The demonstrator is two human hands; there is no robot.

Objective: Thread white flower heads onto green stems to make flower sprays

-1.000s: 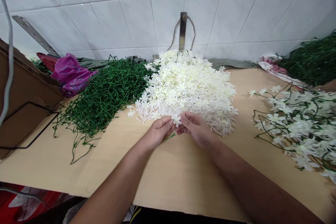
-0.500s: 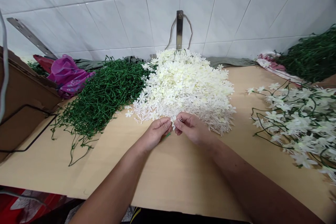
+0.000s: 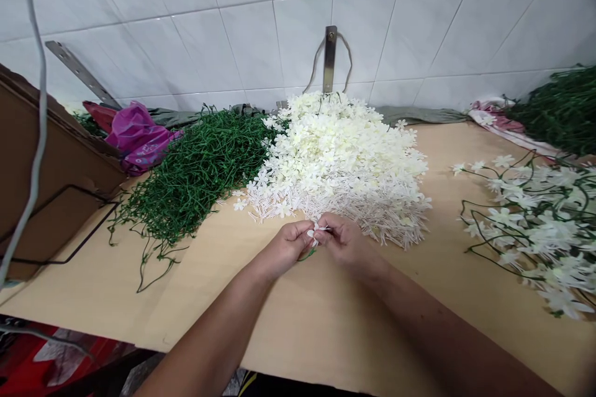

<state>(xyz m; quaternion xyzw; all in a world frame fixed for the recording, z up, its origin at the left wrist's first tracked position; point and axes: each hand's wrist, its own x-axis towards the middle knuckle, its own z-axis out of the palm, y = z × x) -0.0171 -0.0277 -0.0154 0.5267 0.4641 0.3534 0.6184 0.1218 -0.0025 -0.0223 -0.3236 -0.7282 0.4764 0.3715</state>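
My left hand [image 3: 292, 242] and my right hand [image 3: 343, 240] meet just in front of a heap of white artificial flowers [image 3: 339, 142]. Between the fingertips is a single white flower [image 3: 315, 236], with my right hand pinched on it. A short piece of green plastic stem [image 3: 307, 254] pokes out below my left hand, whose fingers are closed on it. Exactly where stem and flower touch is hidden by the fingers. Left of the white heap lies a tangled pile of green stems [image 3: 200, 167].
Flowers on green stems [image 3: 535, 223] lie at the right, with more green stems [image 3: 559, 111] behind. A cardboard box [image 3: 56, 173], black wire frame [image 3: 88, 242] and purple bag [image 3: 139, 136] stand left. A metal bracket [image 3: 329, 62] is on the tiled wall [image 3: 246, 43].
The single flower has turned between my fingertips, from facing up to tilted sideways. Both hands stay close together at the same spot; the camera view has shifted slightly.
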